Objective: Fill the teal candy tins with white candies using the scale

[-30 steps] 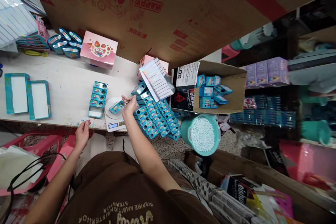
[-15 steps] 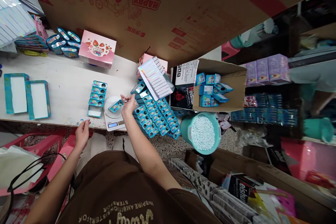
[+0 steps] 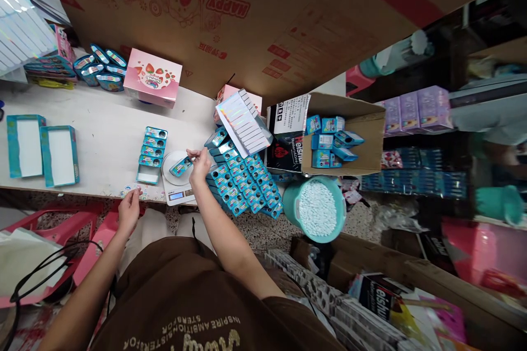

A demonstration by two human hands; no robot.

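Note:
A small blue box (image 3: 181, 165) lies on the round pan of a white kitchen scale (image 3: 177, 188) at the table's near edge. My right hand (image 3: 199, 163) hovers just right of that box, fingers pinched together on something I cannot make out. My left hand (image 3: 129, 208) rests at the table's front edge, fingertips pinched over small stickers there. A blue tray (image 3: 151, 156) holding a row of the same small boxes sits left of the scale. To the right of the scale, many small blue boxes (image 3: 244, 182) lie packed in rows.
Two blue lids (image 3: 41, 149) lie at the table's left. A pink strawberry box (image 3: 153, 78) stands at the back. Right of the table are a carton of blue boxes (image 3: 331, 142) and a teal bucket of white pellets (image 3: 319, 208). Large cardboard (image 3: 263, 16) leans behind.
My right hand has shifted slightly left toward the box on the scale. My left hand has stayed at the table edge.

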